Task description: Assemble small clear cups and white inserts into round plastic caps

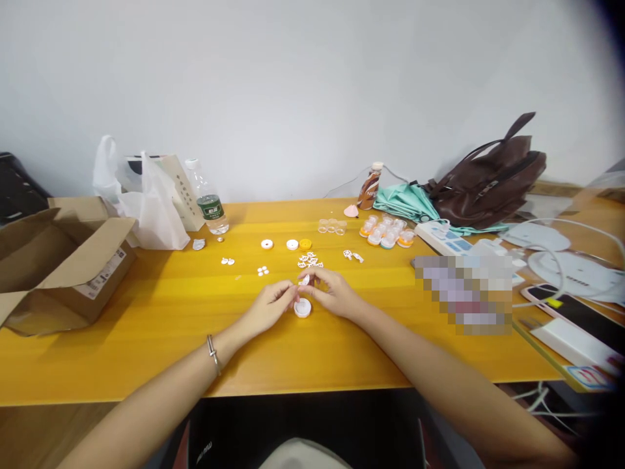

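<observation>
Over the middle of the table my right hand (336,293) is closed, pinching a small white plastic part (305,280) between its fingertips. My left hand (274,303) meets it from the other side, thumb and fingers pressed together; what lies in them is too small to make out. Just below the fingertips a round white piece (303,309) like a shallow cup rests on the table. Beyond my hands is a small heap of white openwork parts (309,260). White discs (291,245) and a yellow ring (305,244) lie farther back.
An open cardboard box (92,273) and a water bottle (211,205) stand on the left. Clear rings (332,227) and a cluster of clear-topped round pieces (387,232) sit at the back right. A power strip (443,240), cables and a brown bag (488,182) occupy the right.
</observation>
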Tool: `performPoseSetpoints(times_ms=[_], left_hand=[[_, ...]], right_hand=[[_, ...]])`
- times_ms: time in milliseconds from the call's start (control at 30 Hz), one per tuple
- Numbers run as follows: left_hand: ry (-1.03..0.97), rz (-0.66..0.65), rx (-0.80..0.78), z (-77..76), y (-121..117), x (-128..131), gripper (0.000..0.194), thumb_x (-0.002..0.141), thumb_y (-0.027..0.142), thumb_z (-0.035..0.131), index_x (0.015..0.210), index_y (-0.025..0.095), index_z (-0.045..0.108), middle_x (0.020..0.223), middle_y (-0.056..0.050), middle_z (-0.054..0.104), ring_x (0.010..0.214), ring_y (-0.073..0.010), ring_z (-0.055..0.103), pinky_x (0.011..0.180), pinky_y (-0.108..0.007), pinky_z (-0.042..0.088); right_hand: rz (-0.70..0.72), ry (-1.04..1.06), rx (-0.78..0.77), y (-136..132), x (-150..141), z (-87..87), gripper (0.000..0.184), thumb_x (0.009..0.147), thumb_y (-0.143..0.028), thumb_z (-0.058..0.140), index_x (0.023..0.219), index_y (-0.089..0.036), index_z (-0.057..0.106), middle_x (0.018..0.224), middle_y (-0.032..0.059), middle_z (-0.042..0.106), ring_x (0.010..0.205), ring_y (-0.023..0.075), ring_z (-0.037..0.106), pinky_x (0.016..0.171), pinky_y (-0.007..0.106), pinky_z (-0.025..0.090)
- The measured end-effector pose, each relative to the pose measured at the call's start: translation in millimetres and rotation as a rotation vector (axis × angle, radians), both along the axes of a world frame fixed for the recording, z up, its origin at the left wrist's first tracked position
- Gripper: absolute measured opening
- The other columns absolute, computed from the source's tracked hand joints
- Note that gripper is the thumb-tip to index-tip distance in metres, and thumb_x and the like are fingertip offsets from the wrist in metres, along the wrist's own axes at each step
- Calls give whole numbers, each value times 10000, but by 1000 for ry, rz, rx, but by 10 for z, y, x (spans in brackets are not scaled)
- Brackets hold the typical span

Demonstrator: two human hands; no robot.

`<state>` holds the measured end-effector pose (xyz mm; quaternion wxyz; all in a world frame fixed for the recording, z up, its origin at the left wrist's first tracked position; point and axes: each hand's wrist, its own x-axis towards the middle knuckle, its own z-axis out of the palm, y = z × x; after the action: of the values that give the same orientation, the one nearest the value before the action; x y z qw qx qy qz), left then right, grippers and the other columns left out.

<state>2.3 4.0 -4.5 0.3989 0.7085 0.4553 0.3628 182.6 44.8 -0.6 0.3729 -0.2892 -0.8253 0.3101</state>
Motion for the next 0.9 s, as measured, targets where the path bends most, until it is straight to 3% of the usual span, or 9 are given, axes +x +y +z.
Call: performPoseSetpoints(times_ms=[200, 333, 567, 733, 900], left_hand=[[3, 29, 2, 47, -16, -2, 311, 870, 375, 399, 700, 152, 535, 614, 19, 480, 590, -103, 445, 577, -215, 363], [4, 32, -8, 44, -12, -13, 302, 867, 367, 405, 698, 152, 536, 611, 19, 480, 590, -103, 449, 577, -216, 360], [5, 12, -11, 29, -10, -26, 285, 872, 349, 408, 705, 151, 528, 626, 22, 471, 608, -100, 444, 590, -216, 352], [6, 20, -6, 66, -23, -23, 285, 872, 350, 407, 710, 152, 534, 625, 21, 480, 608, -102, 453, 594, -215, 359], [15, 24, 0, 82, -24, -26, 290, 871, 349, 406, 707, 151, 539, 624, 21, 486, 608, -101, 459, 592, -211, 362]], right_hand=[[-194, 135, -52, 185, 78, 28, 196, 811, -349, 535, 911, -185, 573, 898, 48, 636, 809, 149, 590, 784, 298, 460], [-428, 146, -67, 443, 315, 82, 249, 785, -345, 537, 954, -166, 577, 834, 45, 629, 747, 147, 583, 718, 281, 461], [-865, -367, -117, 839, 1015, 74, 299, 763, -321, 556, 989, -131, 602, 667, 30, 579, 616, 152, 521, 602, 259, 379], [-835, -515, -213, 894, 1127, -32, 247, 723, -336, 612, 852, -126, 631, 584, 15, 551, 546, 138, 489, 541, 239, 331], [-802, -518, -232, 912, 1106, -75, 277, 746, -357, 588, 895, -127, 625, 557, -6, 538, 526, 128, 484, 535, 227, 329]])
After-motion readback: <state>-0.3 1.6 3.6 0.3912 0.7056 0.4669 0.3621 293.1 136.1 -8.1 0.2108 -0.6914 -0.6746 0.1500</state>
